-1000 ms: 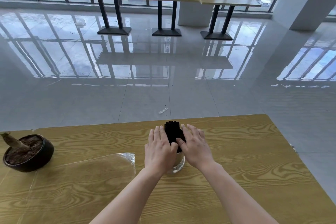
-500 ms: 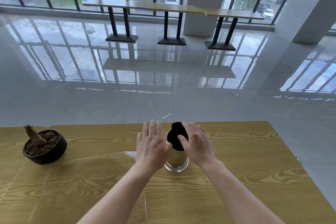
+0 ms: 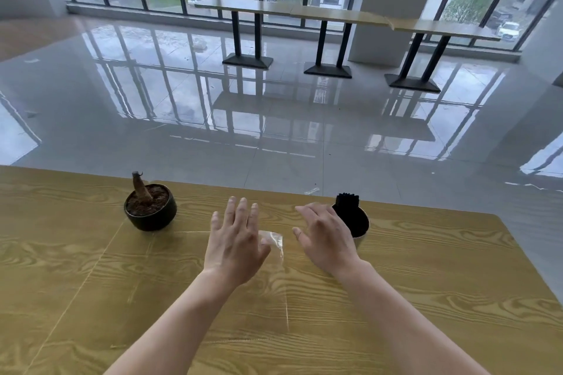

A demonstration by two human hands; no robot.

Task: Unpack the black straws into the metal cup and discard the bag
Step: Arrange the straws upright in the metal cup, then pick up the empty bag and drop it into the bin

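Black straws stand bunched in the metal cup; left of the cup, my left hand and right hand hover spread and empty over the clear bag, ready to gather it.

The black straws are standing upright as one tight bundle in the metal cup, their ribbed tops poking up above its rim, just beyond and to the right of the right hand's fingertips. The cup is sitting behind that hand, which is hiding most of its shiny wall; only a dark mouth and a sliver of silver at the base are showing. The clear plastic bag is lying flat and empty on the wood, its crinkled corner catching light between the two thumbs, the rest spreading back beneath the left hand's outstretched fingers.
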